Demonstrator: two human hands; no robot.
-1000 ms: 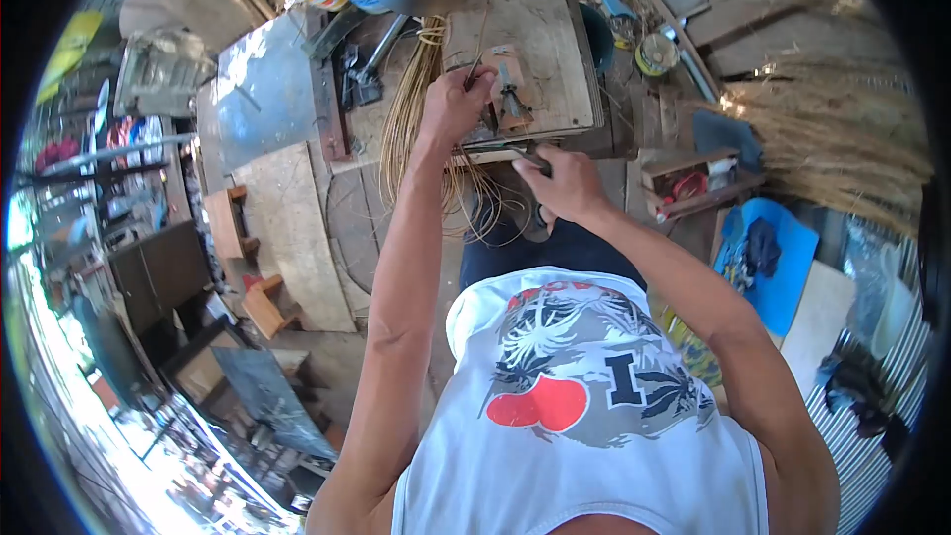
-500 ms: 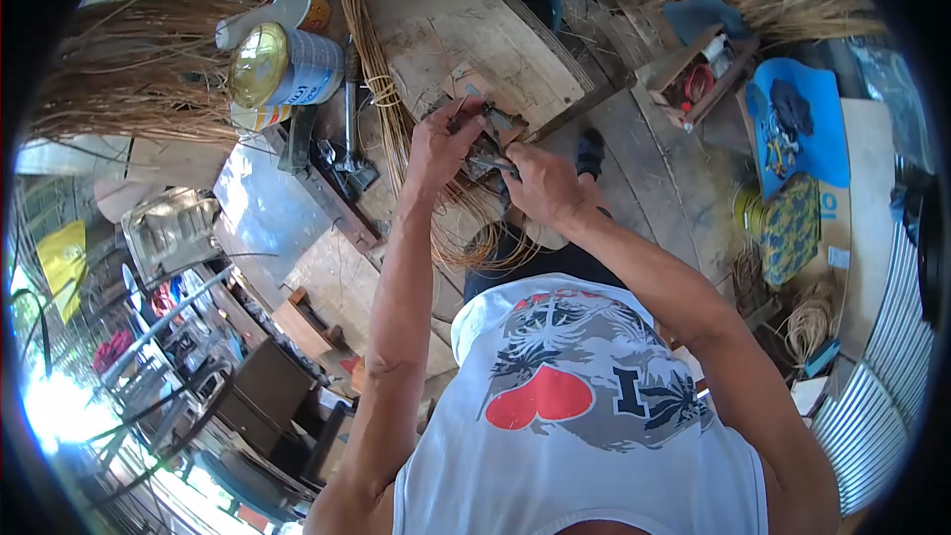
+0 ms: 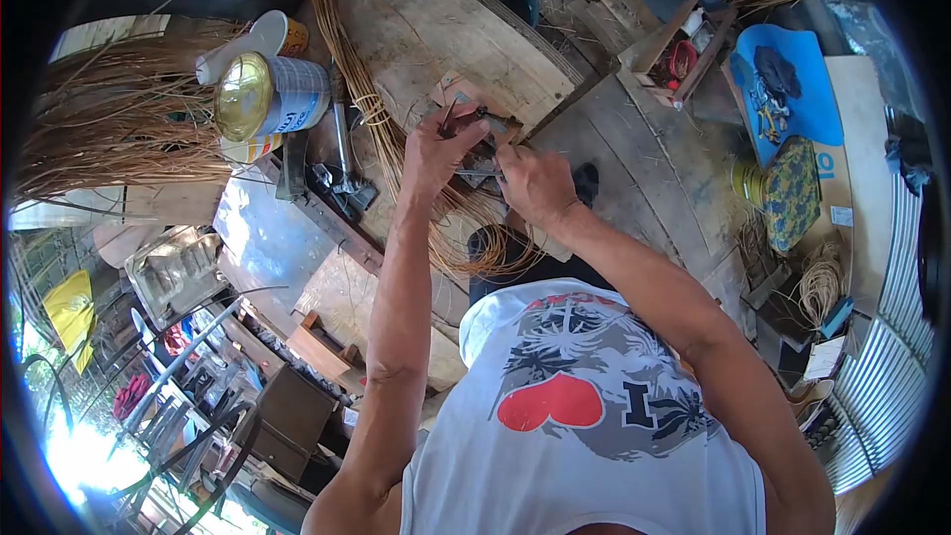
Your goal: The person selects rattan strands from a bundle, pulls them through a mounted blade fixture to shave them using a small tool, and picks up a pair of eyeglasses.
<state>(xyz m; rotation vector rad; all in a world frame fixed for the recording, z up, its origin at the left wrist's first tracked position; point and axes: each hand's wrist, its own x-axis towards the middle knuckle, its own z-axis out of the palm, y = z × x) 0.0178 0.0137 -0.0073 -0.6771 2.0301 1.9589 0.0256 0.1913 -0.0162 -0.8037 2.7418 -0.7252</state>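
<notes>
Over the near end of the wooden bench (image 3: 426,20), my two hands work close together. My left hand (image 3: 443,147) is closed, thumb and fingers pinched around something small and dark that I cannot make out. Beside it, my right hand (image 3: 536,184) is wrapped around a thin dark tool (image 3: 490,142), mostly hidden by the fingers. A reddish flat piece (image 3: 458,89) lies on the bench just beyond the fingertips. Left of my hands runs a tied bundle of brown rattan-like strands (image 3: 370,104), its loose ends looping in a coil (image 3: 485,253) below my hands.
A large paint can (image 3: 287,94) stands at the left, with a hammer (image 3: 343,154) beside it. More long strands (image 3: 119,109) lie farther left. On the right are a wooden box (image 3: 654,54), a blue plastic sheet-like piece (image 3: 807,89) with tools on it, and a coil of cord (image 3: 820,282).
The whole view has shifted slightly as my head moved. My right hand has come a little closer to my left and turned over the dark tool. My left hand keeps its pinch.
</notes>
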